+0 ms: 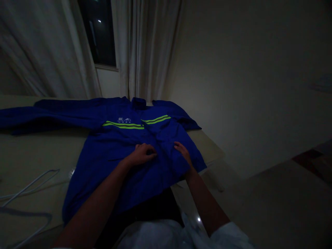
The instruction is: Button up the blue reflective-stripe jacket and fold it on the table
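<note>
A blue long-sleeved work jacket lies spread front up on the table, its collar at the far side and its hem towards me. Yellow-green stripes cross the chest, and a pale printed logo sits above them on the left. My left hand rests on the middle of the front, fingers curled and thumb close to the fingertips, at the fabric near the front opening. Lying on the right front panel, my right hand has its fingers stretched forward; its thumb is hard to make out.
The pale table reaches left, with a white cable on it beside the jacket. Behind it hang curtains around a dark window. A plain wall stands to the right. The room is dim.
</note>
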### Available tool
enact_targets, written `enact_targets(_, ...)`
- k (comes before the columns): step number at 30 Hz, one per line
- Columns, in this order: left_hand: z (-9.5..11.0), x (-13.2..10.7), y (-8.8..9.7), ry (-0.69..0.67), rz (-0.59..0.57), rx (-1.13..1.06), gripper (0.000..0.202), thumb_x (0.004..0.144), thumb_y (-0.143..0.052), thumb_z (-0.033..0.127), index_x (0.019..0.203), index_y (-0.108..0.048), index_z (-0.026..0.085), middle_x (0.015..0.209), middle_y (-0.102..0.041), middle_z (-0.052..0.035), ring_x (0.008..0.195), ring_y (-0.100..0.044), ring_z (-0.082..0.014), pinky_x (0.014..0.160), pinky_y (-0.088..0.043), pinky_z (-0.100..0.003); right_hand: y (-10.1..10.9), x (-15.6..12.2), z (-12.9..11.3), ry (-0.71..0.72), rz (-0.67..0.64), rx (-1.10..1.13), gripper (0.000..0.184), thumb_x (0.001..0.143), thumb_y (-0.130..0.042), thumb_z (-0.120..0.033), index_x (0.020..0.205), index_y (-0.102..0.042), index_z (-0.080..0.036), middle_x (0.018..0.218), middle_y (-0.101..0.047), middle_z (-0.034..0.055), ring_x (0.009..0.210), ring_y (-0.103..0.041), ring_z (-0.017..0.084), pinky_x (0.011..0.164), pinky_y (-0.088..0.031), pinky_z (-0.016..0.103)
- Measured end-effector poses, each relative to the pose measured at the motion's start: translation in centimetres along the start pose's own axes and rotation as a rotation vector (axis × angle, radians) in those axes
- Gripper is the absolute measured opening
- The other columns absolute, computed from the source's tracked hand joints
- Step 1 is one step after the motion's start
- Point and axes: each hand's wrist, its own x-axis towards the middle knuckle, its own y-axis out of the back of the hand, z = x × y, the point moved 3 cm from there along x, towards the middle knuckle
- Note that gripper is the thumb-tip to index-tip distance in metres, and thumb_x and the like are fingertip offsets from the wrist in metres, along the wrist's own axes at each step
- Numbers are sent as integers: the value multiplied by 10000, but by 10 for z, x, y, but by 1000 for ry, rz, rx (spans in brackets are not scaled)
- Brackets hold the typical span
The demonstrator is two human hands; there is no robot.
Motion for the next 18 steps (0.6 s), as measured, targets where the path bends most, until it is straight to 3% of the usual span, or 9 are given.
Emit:
enact_targets(2,-2,3,1,26,77,80,308,1013,-516,425,995,-758,235,1015,-758,-79,996,-669,-276,947,-421,-426,2,-19,-13,-11,-143,26,444,870,-683,-554,1185,-700,-242,1153,-745,87,996,-712,247,861,-580,374)
enact_targets(4,-4,4,4,74,214,207,365,1051,-408,365,1024,-740,215,1062,-748,-107,1022,-669,-274,925,-449,-412,-7,-42,-23,-44,-369,-9,492,931,-669,-550,1330,-666,-260,1281,-716,76,1129,-691,245,973,-552,386)
enact_targets(7,-9,-2,8,184,422,397,402,1046,-381,317,1268,-700,214,1387,-676,-135,1278,-596,-303,1061,-428,-461,-24,-75,-34,8,-641,-197,549,975,-657,-557,1429,-622,-249,1389,-671,88,1268,-640,258,1094,-491,407)
enact_targets(10,-15,-6,0,276,372,522,532,1040,-390,365,1502,-570,172,1612,-510,-143,1497,-430,-336,1221,-298,-541,-33,-83,-44,102,-696,-381,627,942,-705,-589,1448,-622,-228,1468,-628,110,1350,-591,286,1168,-432,412)
enact_targets(12,-17,-9,-7,318,293,582,592,1038,-371,375,1557,-514,129,1653,-448,-159,1543,-373,-353,1256,-247,-569,-37,-71,-49,86,-733,-429,636,948,-686,-611,1445,-627,-218,1379,-694,111,1258,-660,282,1099,-493,398)
enact_targets(15,-15,-14,-11,336,303,658,649,1029,-370,399,1616,-432,131,1714,-328,-147,1584,-272,-400,1253,-197,-661,-48,-27,-55,129,-730,-461,583,983,-636,-602,1409,-648,-204,1245,-759,100,1129,-725,259,1000,-551,371)
enact_targets(18,-9,-22,-15,324,342,686,680,1022,-377,418,1641,-383,137,1719,-312,-153,1586,-246,-428,1227,-153,-750,-76,37,-53,315,-633,-583,605,1013,-578,-599,1418,-636,-154,1418,-671,151,1319,-629,277,1138,-464,397)
